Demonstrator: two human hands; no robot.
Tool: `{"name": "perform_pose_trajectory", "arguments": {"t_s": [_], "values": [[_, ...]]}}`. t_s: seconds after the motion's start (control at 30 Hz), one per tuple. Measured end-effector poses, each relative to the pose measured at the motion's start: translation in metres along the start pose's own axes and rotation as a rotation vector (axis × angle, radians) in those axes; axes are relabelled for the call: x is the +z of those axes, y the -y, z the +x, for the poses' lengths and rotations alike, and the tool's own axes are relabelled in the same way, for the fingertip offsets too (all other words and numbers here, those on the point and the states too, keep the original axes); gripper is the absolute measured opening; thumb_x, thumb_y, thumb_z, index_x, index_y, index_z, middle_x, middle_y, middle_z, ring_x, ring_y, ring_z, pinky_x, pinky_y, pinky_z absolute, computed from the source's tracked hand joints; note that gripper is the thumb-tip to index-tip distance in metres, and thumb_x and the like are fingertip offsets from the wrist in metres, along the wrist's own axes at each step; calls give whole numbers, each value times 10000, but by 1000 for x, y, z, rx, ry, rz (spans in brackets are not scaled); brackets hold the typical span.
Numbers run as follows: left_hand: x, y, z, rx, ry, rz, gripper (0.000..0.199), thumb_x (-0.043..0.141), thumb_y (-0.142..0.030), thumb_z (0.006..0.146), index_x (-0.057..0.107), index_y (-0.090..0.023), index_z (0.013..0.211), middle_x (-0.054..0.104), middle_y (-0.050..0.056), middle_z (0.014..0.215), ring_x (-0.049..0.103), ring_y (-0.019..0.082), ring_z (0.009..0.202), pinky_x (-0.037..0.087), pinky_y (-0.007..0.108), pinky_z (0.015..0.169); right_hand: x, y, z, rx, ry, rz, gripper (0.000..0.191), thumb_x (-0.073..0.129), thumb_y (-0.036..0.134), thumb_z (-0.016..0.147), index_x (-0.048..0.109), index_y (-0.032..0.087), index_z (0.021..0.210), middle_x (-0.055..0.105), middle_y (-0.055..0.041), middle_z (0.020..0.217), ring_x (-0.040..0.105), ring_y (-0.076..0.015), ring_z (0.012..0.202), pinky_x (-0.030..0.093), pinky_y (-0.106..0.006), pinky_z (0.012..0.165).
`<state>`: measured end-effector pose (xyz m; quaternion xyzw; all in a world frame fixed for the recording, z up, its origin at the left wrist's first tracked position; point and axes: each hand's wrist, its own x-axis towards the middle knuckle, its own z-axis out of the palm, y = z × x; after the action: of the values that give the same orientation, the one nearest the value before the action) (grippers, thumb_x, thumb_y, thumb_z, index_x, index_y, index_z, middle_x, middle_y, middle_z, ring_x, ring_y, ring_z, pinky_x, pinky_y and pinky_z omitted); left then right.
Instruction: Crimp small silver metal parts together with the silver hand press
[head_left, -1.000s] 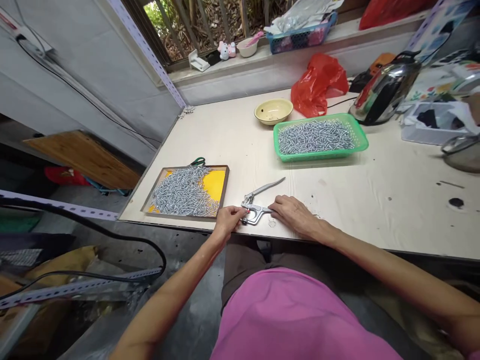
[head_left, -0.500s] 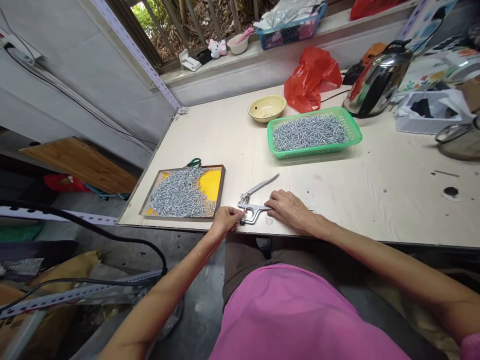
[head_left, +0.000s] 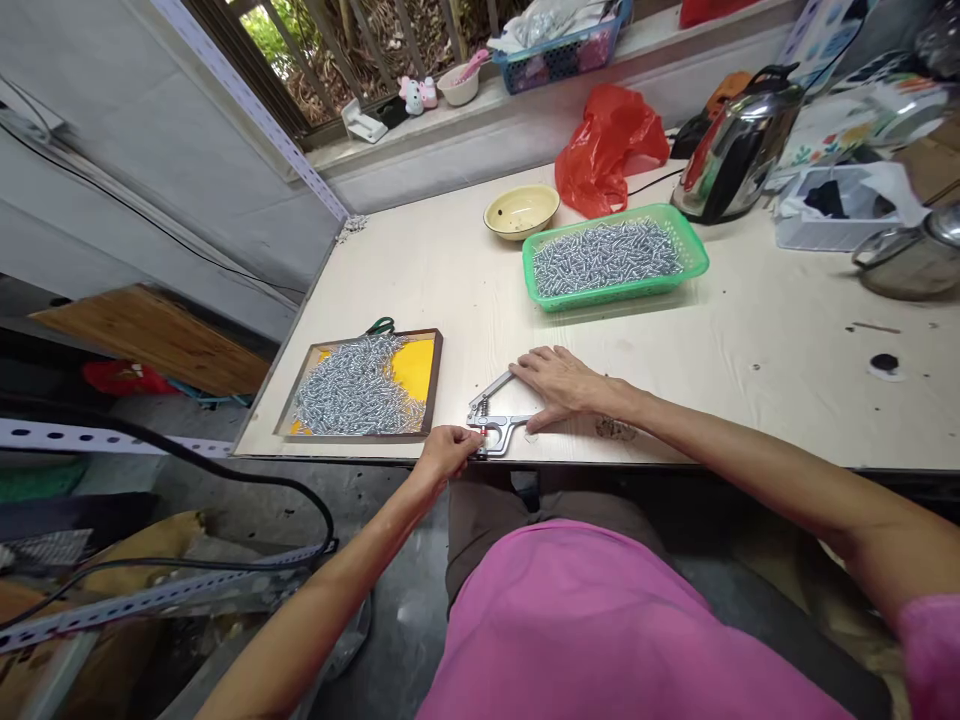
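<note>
Metal snap pliers lie at the front edge of the table, their handles spread and a spring between them. My right hand spans both handles, fingers over the upper one and thumb against the lower one. At the jaws, my left hand is closed in a pinch; whatever is between its fingertips is too small to make out. A bit of red shows at the jaws. Left of the pliers is a shallow tray with a yellow bottom, heaped with small silvery metal pieces.
A green plastic basket of similar metal pieces stands farther back, beside a cream bowl and a red plastic bag. A steel kettle is at the back right. Green-handled scissors lie behind the tray.
My right hand has opened wider and moved up, its fingers now reaching the upper handle. My left hand stays pinched at the jaws. The view has shifted slightly.
</note>
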<state>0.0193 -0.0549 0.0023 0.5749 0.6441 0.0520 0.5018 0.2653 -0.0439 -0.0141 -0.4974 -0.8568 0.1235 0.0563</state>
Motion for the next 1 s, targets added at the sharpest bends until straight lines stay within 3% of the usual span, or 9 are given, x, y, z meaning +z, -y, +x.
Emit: {"name": "perform_pose_trajectory", "arguments": {"t_s": [0.13,0.47,0.57,0.63,0.7,0.8,0.87,1.0], "values": [[0,1,1,0,-2,27,328,675,-440,699,555,-153,592,375,-82,372,300,49,328,211,190,356,0,1,-3,4,-30,0,880,624,725,655,481,131,1288,511,-191,1284,419,-360,1144,324,-495,934],[2,4,-4,-9,-53,46,280,616,-393,760,550,-161,619,401,-69,438,367,77,373,329,211,403,-3,9,-4,26,-32,-40,656,679,623,707,567,139,1134,579,-143,1076,467,-298,998,319,-400,850],[2,6,-6,149,-179,250,287,585,-389,808,575,-159,637,497,-21,550,493,114,500,410,237,519,-2,11,-6,8,-29,-40,536,690,556,746,591,144,1074,583,-129,1027,478,-270,957,330,-364,812],[5,3,-8,342,-309,422,233,567,-351,842,623,-156,727,582,29,738,570,147,672,457,265,649,-2,14,-8,2,-22,-32,482,704,503,761,596,140,1059,584,-125,1017,482,-258,942,341,-344,779],[10,-5,-6,536,-361,566,180,574,-324,856,649,-163,888,604,65,935,587,183,850,473,300,772,-3,17,-10,6,-21,-26,462,706,466,775,593,134,1075,586,-128,1025,484,-256,945,352,-337,761],[19,-23,4,747,-281,760,372,645,-301,822,577,-157,1158,571,112,1195,521,250,1091,451,368,922,-5,23,-11,22,-26,-28,486,682,430,810,560,123,1166,589,-135,1047,485,-258,967,368,-339,768],[23,-35,15,805,-198,860,522,674,-285,801,494,-138,1268,519,139,1310,471,275,1172,423,401,979,-7,26,-12,42,-19,-30,546,680,419,814,518,110,1233,590,-138,1060,487,-257,975,379,-342,782],[21,-50,30,797,-26,962,609,666,-314,808,415,-128,1331,558,140,1248,504,266,1124,432,399,962,-12,27,-16,92,20,-17,703,722,438,766,453,65,1297,578,-156,1118,487,-272,1001,406,-350,800]]}}
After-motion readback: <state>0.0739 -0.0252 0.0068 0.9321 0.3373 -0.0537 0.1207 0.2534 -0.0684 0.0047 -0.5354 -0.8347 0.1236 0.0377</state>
